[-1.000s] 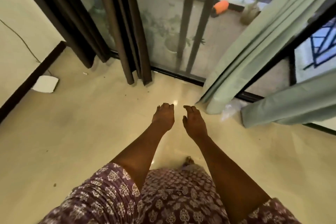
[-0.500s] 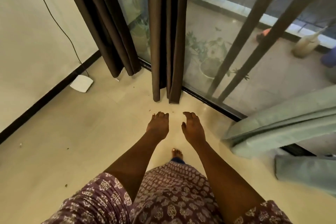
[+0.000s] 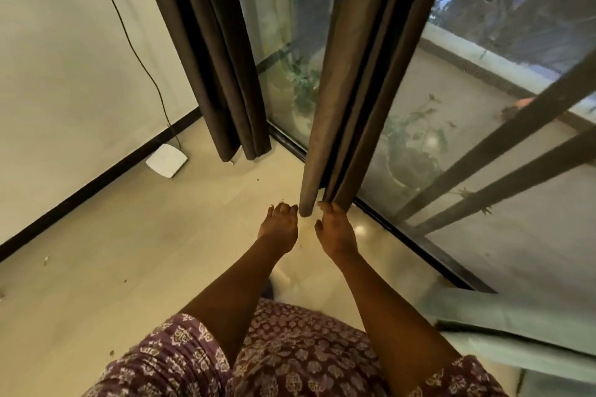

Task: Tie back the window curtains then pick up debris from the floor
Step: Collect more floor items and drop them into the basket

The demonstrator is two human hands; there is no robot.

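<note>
While both arms reach forward over a purple patterned garment (image 3: 290, 361), the left hand (image 3: 279, 229) and right hand (image 3: 337, 235) meet the bottom hem of the middle brown curtain (image 3: 351, 90). Left fingers lie fairly straight beside the hem; right fingertips (image 3: 325, 207) touch it, but whether they pinch the fabric cannot be told. To do this well, gather all the folds into one bundle before lifting, so none slips loose. Small debris specks (image 3: 46, 259) lie scattered on the cream floor (image 3: 129, 251) to the left. Farther off, a second brown curtain (image 3: 219, 58) hangs in the corner near a white box (image 3: 166, 159), with glass (image 3: 483, 171) beyond
</note>
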